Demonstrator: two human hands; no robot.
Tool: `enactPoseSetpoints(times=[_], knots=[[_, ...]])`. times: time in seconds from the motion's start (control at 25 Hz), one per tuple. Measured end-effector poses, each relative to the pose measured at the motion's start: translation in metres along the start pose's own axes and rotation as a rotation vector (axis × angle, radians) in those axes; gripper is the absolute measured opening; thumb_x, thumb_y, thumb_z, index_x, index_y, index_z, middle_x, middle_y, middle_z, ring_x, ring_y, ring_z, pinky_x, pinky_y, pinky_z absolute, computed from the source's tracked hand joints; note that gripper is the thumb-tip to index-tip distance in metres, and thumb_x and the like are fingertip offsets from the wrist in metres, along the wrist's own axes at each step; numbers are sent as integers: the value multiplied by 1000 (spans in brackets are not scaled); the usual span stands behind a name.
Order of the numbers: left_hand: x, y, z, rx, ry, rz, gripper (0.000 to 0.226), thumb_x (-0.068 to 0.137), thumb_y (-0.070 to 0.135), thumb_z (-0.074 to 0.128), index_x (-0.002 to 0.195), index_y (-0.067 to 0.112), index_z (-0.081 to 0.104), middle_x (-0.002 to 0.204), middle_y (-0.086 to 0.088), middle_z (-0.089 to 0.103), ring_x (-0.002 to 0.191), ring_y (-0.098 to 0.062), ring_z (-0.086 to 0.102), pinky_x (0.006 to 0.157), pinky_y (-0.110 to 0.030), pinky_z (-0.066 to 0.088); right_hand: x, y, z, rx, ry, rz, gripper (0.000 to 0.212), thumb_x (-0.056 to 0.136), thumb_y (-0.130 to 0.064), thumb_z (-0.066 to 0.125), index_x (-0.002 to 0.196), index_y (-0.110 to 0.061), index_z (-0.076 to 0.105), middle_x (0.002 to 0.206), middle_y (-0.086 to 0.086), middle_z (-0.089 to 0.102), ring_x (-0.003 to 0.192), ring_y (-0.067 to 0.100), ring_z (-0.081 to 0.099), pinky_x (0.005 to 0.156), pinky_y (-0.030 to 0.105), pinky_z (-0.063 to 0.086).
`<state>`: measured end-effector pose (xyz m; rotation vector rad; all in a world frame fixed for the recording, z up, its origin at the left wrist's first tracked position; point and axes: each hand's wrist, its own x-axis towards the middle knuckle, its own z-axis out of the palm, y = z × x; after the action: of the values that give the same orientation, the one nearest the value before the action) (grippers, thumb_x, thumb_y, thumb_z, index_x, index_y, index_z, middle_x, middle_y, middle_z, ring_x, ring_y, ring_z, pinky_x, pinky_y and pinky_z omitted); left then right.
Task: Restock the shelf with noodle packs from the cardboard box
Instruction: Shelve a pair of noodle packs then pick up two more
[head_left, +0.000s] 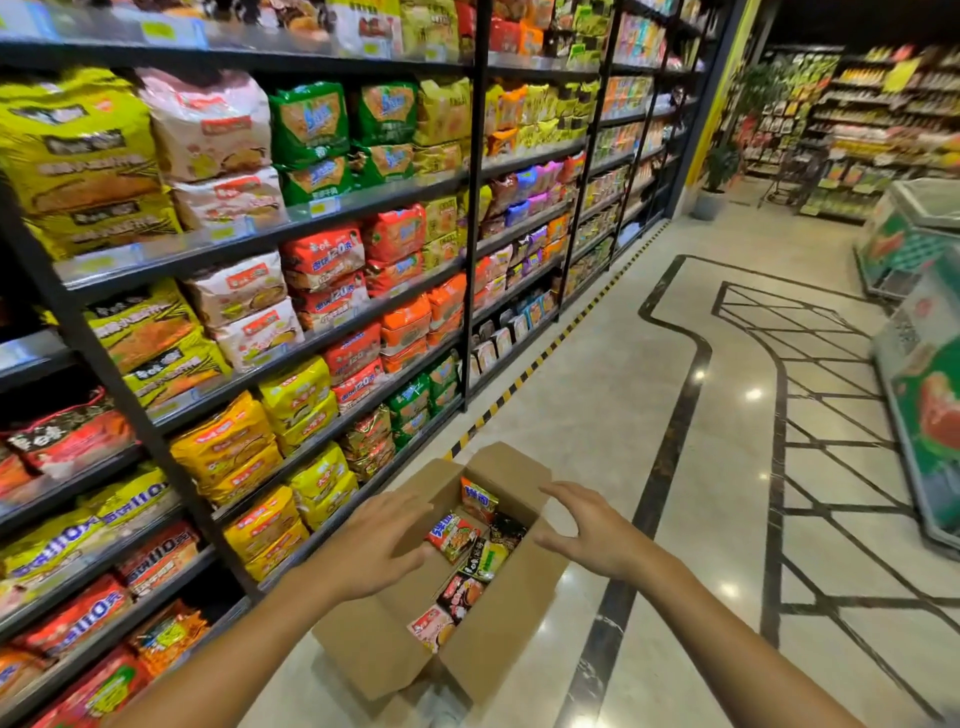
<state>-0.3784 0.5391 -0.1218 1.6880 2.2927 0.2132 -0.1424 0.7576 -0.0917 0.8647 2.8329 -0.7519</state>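
An open cardboard box (374, 644) stands on the floor in front of the shelf (322, 332), its flaps spread. Inside lie several noodle packs (454, 538), red, black and yellow ones. My left hand (382, 540) hovers over the box's left flap with fingers spread and holds nothing. Over the right flap my right hand (582, 530) is stretched out, fingers straight, also empty. The shelf on the left is packed with noodle multipacks in yellow, orange, red, green and white.
A polished tile floor (701, 467) with black inlay lines runs down the aisle on the right. Chest freezers (930, 415) stand along the right edge. Yellow-black tape marks the shelf's foot. More shelves and a potted plant (719, 171) stand at the far end.
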Motion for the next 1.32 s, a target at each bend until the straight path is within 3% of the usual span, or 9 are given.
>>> enactPoseSetpoints(times=[0.4,0.64,0.8,0.92,1.04,1.08,1.24,1.32], knots=[[177,-59,33,-186,-100,-180,120,56,97,-7,155,34,16,164,4,14,151,-19,11,123,-40,14,166,72,-27,98,-67,34,69,94,-52,59,154,-27,32,159,-5,35,145,16,32,115,27,28],[242,-77,35,-310,-117,-244,122,57,100,2,153,28,27,161,0,24,149,-20,17,120,-33,11,256,98,-35,163,-106,-6,64,96,-45,61,151,-22,38,155,-1,42,141,17,38,109,26,31],[287,-93,51,-323,-86,-297,107,68,95,6,151,33,31,156,4,32,145,-19,24,120,-36,18,322,123,-38,165,-155,-32,66,94,-48,62,150,-23,39,153,0,44,139,18,40,109,28,33],[333,-106,66,-278,-88,-368,105,69,94,6,151,32,29,158,4,28,146,-20,20,121,-36,14,383,148,-42,160,-233,-81,62,94,-42,64,149,-25,42,151,1,47,138,21,41,109,31,33],[378,-111,78,-292,-125,-462,66,83,77,25,144,58,11,160,4,24,148,-21,17,120,-36,13,445,182,-41,121,-304,-111,55,94,-36,66,144,-20,49,145,5,53,133,22,47,99,23,35],[390,-112,84,-306,-136,-497,65,82,75,24,144,60,8,160,4,24,148,-21,17,120,-36,15,461,192,-38,97,-328,-103,54,94,-39,65,142,-19,51,143,6,55,132,23,48,98,22,35],[429,-120,135,-316,-186,-607,115,65,92,-7,154,27,26,163,4,18,150,-24,14,121,-38,15,525,237,7,33,-463,-109,75,83,-69,49,144,-26,47,143,1,55,135,24,44,105,30,37],[445,-131,172,-346,-196,-633,111,70,89,-5,153,26,31,163,3,18,150,-27,14,122,-40,12,556,259,47,-12,-509,-104,78,80,-70,45,143,-25,49,139,3,58,133,28,48,103,34,42]])
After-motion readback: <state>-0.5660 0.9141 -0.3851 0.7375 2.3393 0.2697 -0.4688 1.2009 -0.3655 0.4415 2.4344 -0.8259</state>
